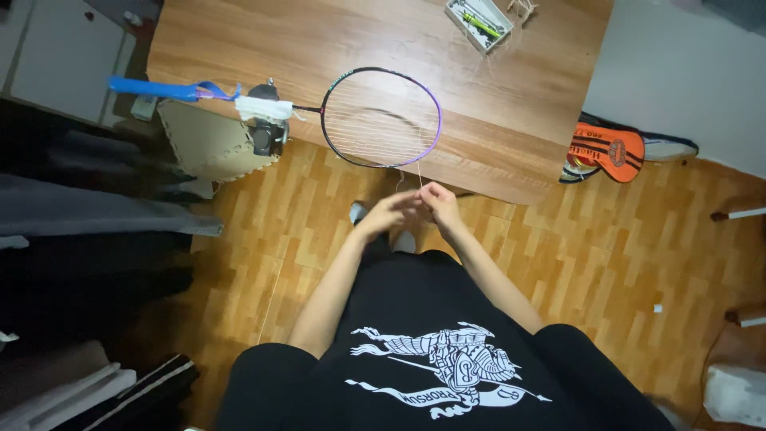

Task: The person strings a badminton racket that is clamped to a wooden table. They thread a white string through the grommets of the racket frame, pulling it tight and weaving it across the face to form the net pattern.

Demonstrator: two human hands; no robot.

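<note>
A badminton racket [381, 118] with a black and purple frame lies on the wooden table [511, 120], its head partly strung. Its blue-wrapped handle [159, 88] points left, and a clamp [267, 120] at the table edge holds the shaft. A thin white string [419, 172] runs down from the racket head to my hands. My left hand [391, 211] and my right hand [439, 203] meet just below the table edge, fingers pinched together on that string.
A small white tray [479, 22] with pens sits at the table's far side. An orange guitar-shaped bag [606, 153] lies on the parquet floor at right. Dark furniture and cloth fill the left side. A foam mat [203, 144] lies under the table corner.
</note>
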